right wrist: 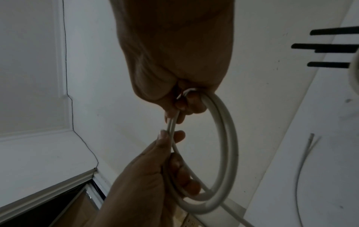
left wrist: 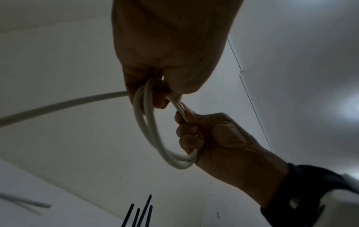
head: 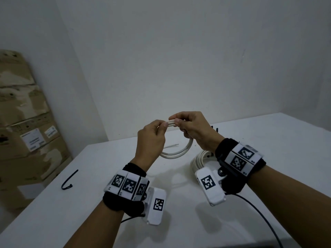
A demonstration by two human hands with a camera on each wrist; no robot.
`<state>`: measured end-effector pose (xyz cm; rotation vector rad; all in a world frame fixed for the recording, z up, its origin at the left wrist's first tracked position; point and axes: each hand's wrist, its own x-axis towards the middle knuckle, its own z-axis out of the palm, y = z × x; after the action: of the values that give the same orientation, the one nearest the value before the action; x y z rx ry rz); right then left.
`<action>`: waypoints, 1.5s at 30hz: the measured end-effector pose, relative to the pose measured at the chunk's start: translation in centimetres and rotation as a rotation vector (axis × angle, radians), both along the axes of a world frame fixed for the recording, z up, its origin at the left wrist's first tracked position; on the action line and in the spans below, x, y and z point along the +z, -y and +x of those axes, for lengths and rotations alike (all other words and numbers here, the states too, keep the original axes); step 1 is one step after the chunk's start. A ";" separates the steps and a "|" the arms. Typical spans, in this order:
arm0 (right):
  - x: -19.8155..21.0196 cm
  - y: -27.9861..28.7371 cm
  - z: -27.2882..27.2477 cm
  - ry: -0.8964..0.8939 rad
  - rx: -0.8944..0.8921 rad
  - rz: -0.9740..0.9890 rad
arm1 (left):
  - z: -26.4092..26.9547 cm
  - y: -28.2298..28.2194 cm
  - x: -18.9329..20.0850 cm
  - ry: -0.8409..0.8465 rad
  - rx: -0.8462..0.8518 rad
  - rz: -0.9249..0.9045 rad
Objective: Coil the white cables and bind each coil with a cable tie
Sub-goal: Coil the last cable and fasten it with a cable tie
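A white cable coil (head: 180,152) of a few loops hangs above the table between both hands. My left hand (head: 162,126) pinches the top of the coil with thumb and forefinger, and its other fingers curl round the loops. My right hand (head: 180,123) grips the same top strands just to the right. In the left wrist view the coil (left wrist: 148,132) runs from my left hand (left wrist: 155,98) to my right hand (left wrist: 194,130), and a cable tail (left wrist: 58,105) trails off left. In the right wrist view the coil (right wrist: 227,145) hangs from my right hand (right wrist: 180,107).
A second white coil (head: 198,161) lies on the white table (head: 89,203) under my right wrist. Several black cable ties (head: 215,130) lie behind my right hand, and one bent black tie (head: 69,179) lies at the left. Cardboard boxes (head: 26,131) stand left of the table.
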<state>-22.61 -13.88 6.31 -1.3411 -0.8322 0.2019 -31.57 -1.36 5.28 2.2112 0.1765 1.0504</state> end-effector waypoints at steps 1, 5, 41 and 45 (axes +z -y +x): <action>0.1 0.0 0.2 0.006 0.002 0.006 | 0.1 -0.1 0.0 0.005 0.038 0.058; 0.6 -0.1 0.8 0.063 0.017 -0.001 | 0.5 -0.6 0.0 0.058 0.178 0.269; -3.9 -5.3 1.2 -1.257 -0.039 0.581 | -0.4 -2.5 3.1 0.314 -0.090 -0.725; -2.4 -4.3 1.5 -0.979 -0.006 0.356 | -0.8 -3.4 1.8 0.265 -0.053 -0.702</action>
<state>-21.07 -9.60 3.93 -0.7529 -0.0218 0.6133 -32.39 2.00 7.10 1.4308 0.3112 1.0399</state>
